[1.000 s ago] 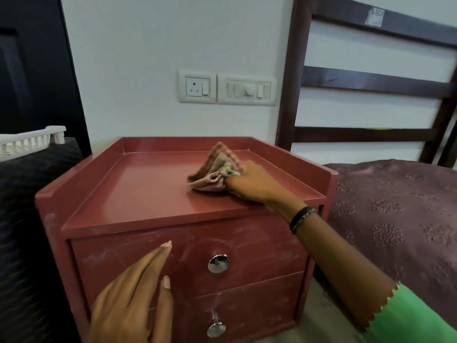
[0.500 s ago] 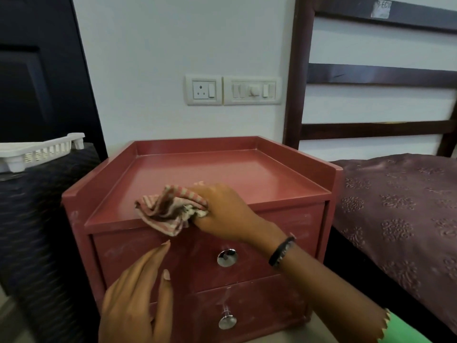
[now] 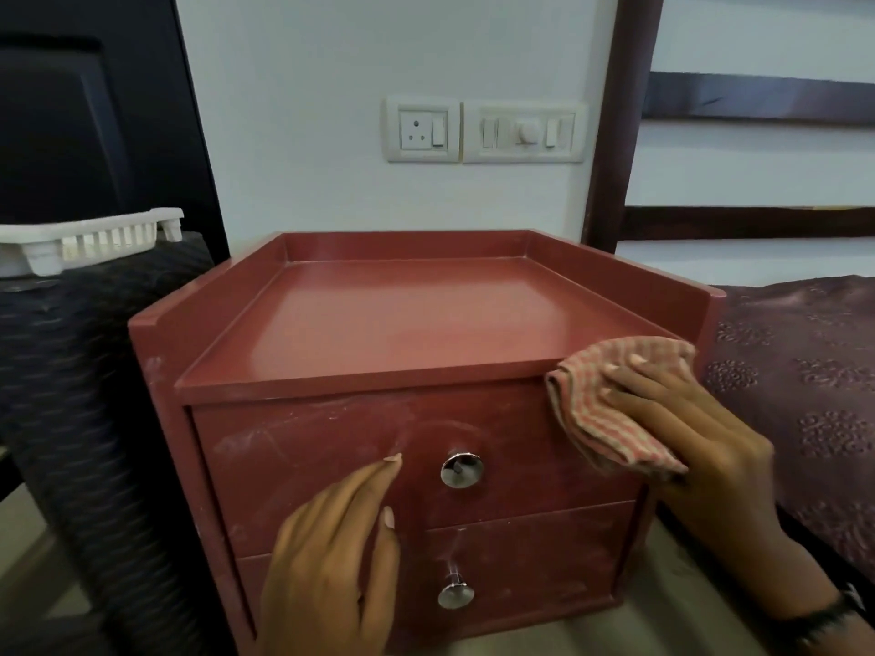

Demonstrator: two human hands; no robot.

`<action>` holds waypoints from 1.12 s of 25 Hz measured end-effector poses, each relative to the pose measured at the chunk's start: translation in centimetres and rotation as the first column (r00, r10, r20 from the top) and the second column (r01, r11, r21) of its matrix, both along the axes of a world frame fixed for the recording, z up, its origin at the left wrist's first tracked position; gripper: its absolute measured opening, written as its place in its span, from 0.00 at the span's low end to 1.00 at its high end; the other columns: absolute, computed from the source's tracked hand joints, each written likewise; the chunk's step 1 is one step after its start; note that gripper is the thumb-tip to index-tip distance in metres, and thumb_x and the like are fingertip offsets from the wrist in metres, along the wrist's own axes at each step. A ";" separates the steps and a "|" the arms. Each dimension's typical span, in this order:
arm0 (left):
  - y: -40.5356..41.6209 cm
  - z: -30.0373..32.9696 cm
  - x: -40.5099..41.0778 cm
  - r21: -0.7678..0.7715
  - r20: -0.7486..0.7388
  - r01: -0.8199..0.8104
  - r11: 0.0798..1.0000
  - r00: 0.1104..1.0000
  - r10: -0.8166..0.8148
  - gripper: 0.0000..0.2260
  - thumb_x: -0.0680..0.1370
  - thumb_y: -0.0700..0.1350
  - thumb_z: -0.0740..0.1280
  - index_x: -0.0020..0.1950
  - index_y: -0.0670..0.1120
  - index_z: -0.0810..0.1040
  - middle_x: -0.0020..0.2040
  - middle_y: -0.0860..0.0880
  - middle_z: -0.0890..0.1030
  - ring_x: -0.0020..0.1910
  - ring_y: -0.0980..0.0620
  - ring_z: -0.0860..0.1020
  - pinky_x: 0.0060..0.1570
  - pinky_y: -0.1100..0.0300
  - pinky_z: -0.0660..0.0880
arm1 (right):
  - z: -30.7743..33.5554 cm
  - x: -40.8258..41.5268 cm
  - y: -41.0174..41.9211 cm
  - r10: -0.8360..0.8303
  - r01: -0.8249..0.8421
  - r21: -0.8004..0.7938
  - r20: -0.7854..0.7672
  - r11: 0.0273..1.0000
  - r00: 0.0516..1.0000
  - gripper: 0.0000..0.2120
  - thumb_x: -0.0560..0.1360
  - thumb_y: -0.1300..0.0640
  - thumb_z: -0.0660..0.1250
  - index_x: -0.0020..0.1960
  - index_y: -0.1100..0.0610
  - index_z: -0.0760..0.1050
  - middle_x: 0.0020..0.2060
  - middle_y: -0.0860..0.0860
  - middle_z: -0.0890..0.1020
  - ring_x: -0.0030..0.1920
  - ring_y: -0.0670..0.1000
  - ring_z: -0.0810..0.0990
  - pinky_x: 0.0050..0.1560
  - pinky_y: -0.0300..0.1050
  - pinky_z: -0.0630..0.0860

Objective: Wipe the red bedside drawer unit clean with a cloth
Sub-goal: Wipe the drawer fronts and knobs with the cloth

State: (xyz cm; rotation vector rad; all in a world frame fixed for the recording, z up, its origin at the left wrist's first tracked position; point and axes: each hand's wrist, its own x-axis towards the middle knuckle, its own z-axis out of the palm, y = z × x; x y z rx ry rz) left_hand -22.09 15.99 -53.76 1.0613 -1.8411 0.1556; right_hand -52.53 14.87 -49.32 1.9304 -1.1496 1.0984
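Observation:
The red bedside drawer unit (image 3: 379,319) stands in the middle, with a rimmed top and two drawers with chrome knobs (image 3: 461,470). Its dusty upper drawer front shows pale smears. My right hand (image 3: 682,437) presses a crumpled red-and-beige striped cloth (image 3: 611,409) against the unit's front right corner, at the top edge of the upper drawer; its fingers lie fairly straight over the cloth. My left hand (image 3: 341,551) lies flat with straight fingers against the drawer fronts, left of the knobs, holding nothing.
A dark woven chair (image 3: 94,395) with a white plastic basket (image 3: 90,239) on it stands close on the left. A bed with a maroon cover (image 3: 805,381) and dark wooden headboard (image 3: 615,134) is on the right. A socket panel (image 3: 483,130) is on the wall behind.
My right hand moved the cloth from the top surface to the front left edge, then across to the front right corner. My left hand stayed on the drawer front. The view came closer.

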 end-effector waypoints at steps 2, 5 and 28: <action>-0.2 -0.2 -1.0 0.020 0.025 0.031 0.999 0.999 -0.031 0.18 0.76 0.46 0.59 0.63 0.48 0.79 0.61 0.56 0.79 0.59 0.61 0.74 0.61 0.71 0.62 | -3.4 -1.8 -0.4 -0.095 0.105 -0.064 0.151 0.992 0.984 0.12 0.76 0.63 0.63 0.58 0.63 0.79 0.60 0.58 0.79 0.66 0.57 0.75 0.63 0.64 0.72; -0.5 -1.0 -2.1 0.055 0.036 0.067 0.996 0.997 -0.069 0.18 0.76 0.46 0.60 0.64 0.47 0.79 0.61 0.56 0.79 0.60 0.62 0.74 0.62 0.73 0.60 | -6.6 -0.5 -1.8 -0.101 0.141 -0.071 0.401 0.987 0.911 0.17 0.73 0.70 0.58 0.59 0.67 0.77 0.62 0.61 0.78 0.66 0.60 0.75 0.64 0.65 0.71; -3.8 0.3 -5.2 0.093 -0.256 0.185 0.978 0.954 -0.156 0.08 0.76 0.45 0.67 0.51 0.52 0.84 0.44 0.58 0.81 0.44 0.56 0.79 0.38 0.63 0.70 | -18.5 1.4 -0.7 -0.232 0.220 0.074 0.289 0.973 0.929 0.23 0.72 0.70 0.66 0.65 0.55 0.75 0.72 0.48 0.69 0.71 0.55 0.70 0.57 0.58 0.77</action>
